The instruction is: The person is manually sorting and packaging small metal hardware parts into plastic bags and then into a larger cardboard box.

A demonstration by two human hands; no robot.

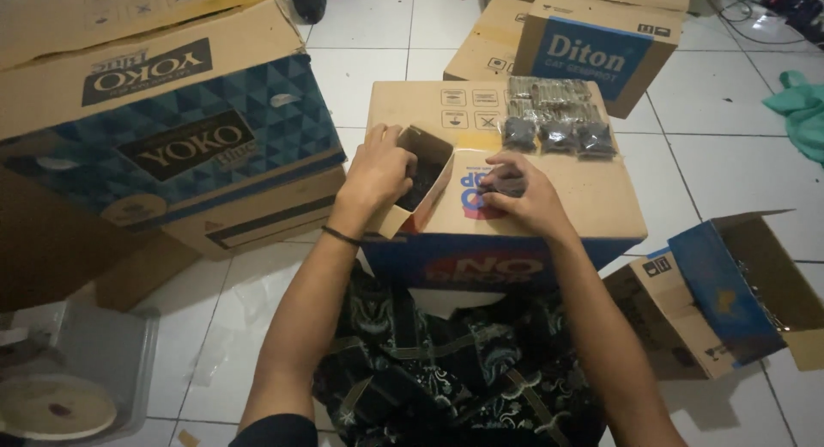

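Cartons ring your hands on a white tiled floor (378,69).

Item one: the closed brown carton (566,202) serving as your surface, directly under both hands, with a blue front panel and a red-and-blue printed mark partly covered by your right hand.

Item two: a small open cardboard box (422,179), tilted, on the surface at your left hand (376,174). That hand wraps its near wall, fingers curled over the rim. Dark contents show inside; you cannot make out what they are.

Item three: a small dark packet (502,186) pinched under the fingers of your right hand (525,202), just right of the small box. Most of it is hidden by the fingers.

Item four: a row of clear packets (556,125) with dark and grey contents, lying on the surface just beyond your right hand, apart from it.

Item five: a large brown-and-blue carton (172,129) with a triangle pattern and black label panels, left of your left hand, cut off by the frame edge.

Item six: a brown carton with a blue label (592,52), beyond the packets.

Item seven: an open blue-lined carton (730,292) lying on its side, right of your right forearm; its interior is too dim to read.

Item eight: a green cloth (802,112) at the far right, cut off.
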